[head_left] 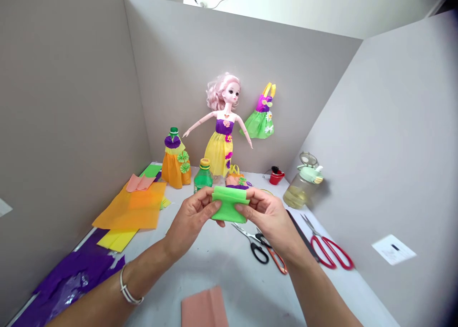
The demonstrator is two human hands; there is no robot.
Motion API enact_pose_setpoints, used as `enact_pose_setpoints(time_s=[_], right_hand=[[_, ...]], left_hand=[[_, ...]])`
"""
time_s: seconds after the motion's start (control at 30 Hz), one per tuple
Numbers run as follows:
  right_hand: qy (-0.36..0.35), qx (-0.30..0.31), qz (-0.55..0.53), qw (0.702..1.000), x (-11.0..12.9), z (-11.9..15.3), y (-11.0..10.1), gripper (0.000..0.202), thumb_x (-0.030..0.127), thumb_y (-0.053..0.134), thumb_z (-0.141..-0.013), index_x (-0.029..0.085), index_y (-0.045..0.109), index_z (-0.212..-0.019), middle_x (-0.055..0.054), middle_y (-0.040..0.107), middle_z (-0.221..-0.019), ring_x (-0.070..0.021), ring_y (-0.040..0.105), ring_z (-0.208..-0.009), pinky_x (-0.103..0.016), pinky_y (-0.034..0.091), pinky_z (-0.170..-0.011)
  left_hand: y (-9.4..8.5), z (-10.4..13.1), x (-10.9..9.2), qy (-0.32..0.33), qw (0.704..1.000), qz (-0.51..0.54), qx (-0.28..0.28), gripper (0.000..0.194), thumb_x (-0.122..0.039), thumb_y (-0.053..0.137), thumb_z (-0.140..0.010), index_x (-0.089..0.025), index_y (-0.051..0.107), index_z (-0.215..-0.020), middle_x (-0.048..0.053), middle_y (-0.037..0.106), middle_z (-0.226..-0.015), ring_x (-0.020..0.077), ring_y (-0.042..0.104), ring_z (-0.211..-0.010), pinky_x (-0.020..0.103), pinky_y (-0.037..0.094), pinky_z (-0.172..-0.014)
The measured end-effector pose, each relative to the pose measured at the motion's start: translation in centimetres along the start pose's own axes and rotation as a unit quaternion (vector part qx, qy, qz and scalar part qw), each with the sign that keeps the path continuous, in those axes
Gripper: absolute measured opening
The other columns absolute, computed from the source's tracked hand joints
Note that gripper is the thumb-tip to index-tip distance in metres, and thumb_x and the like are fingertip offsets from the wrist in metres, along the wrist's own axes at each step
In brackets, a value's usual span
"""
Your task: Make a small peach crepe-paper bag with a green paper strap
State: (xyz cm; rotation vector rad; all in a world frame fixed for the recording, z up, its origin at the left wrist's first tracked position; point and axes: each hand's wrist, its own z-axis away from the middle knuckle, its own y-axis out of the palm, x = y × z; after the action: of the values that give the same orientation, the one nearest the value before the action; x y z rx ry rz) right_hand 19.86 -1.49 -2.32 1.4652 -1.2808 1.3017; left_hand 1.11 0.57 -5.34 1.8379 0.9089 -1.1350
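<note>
A folded piece of bright green crepe paper [229,210] is held up above the middle of the table. My left hand [191,219] pinches its left side, thumb on the near face and fingers behind. On the right side my right hand [266,217] grips it the same way. The upper edge of the paper is folded into a band. Below, near the front of the table, lies a folded salmon-pink paper [203,308]. Black-handled scissors [259,253] and an orange-handled tool [277,260] lie beneath my right hand, partly hidden by it.
Orange paper sheets [143,208] and purple paper [78,270] cover the left side. At the back stand a doll [227,122], a dressed bottle [175,162] and a green bottle [203,174]. A jug [300,189] and red-handled scissors [329,250] are on the right. Grey panels [179,55] enclose the table.
</note>
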Motion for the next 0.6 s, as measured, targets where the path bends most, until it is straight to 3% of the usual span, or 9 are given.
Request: enact_pose_setpoints(time_s=[0.23, 0.6], right_hand=[[-0.025, 0.006, -0.063, 0.998, -0.2, -0.4, -0.1, 0.019, 0.038, 0.074, -0.081, 0.02, 0.067, -0.085, 0.003, 0.056, -0.07, -0.0098, 0.048, -0.062, -0.023, 0.039, -0.062], [-0.012, -0.007, -0.095, 0.995, -1.0, -0.7, 0.0, 0.007, 0.029, 0.07, -0.082, 0.022, 0.071, -0.08, 0.002, 0.056, -0.067, -0.0117, 0.048, -0.064, -0.024, 0.038, -0.062]], left_hand=[[-0.3, -0.1, 0.6, 0.0, 0.998, 0.063, 0.001, 0.016, -0.028, 0.06, -0.092, -0.024, 0.072, -0.103, 0.001, 0.063, -0.095, 0.0131, 0.062, -0.078, 0.024, 0.057, -0.067], [-0.3, 0.1, -0.2, -0.023, 0.997, 0.073, 0.01, 0.017, -0.03, 0.057, -0.092, -0.02, 0.071, -0.09, 0.001, 0.065, -0.087, 0.0133, 0.066, -0.067, 0.029, 0.056, -0.073]])
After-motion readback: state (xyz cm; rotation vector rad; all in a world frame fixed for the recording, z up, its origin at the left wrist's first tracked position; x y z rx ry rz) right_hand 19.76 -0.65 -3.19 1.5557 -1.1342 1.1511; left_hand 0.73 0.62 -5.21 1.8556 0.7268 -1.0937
